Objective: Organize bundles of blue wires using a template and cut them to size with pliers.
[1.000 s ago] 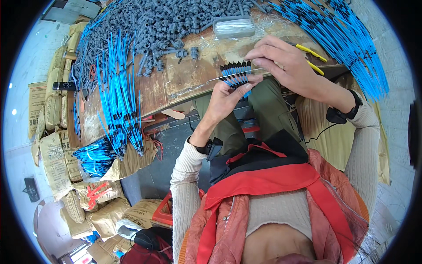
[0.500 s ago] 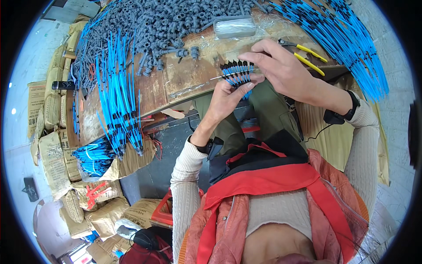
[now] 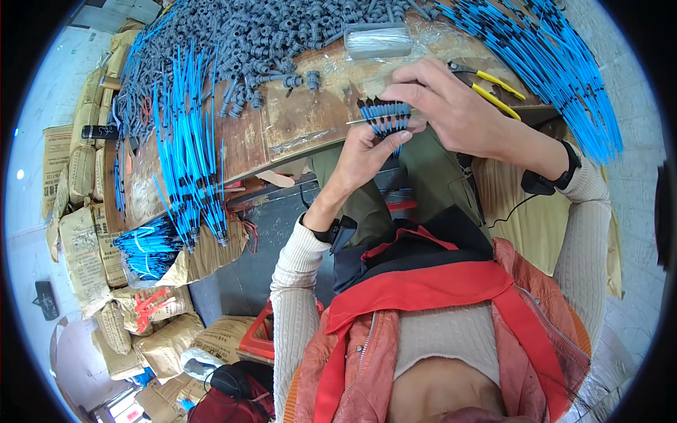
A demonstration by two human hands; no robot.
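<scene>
My left hand point(image 3: 363, 156) is closed around a small bunch of blue tubes point(image 3: 388, 115) with black pointed tips, held just over the table's near edge. The tips fan out in a row above my thumb. A thin pale strip point(image 3: 358, 121) sticks out of the bunch to the left. My right hand point(image 3: 451, 106) is bent over the right end of the row, fingers curled together close to the black tips. What its fingertips pinch is hidden behind the hand.
Grey plastic fittings point(image 3: 268, 42) heap across the back of the wooden table point(image 3: 310, 116). A clear box of thin white strips point(image 3: 379, 42) and yellow-handled pliers point(image 3: 497, 102) lie beyond my hands. Blue tubes lie at left point(image 3: 185, 134) and right point(image 3: 557, 77). Brown sacks point(image 3: 83, 261) stand left.
Both hands stay at the bunch, which has shifted very slightly right. My right fingers have moved a little across the black tips. The view has tilted slightly.
</scene>
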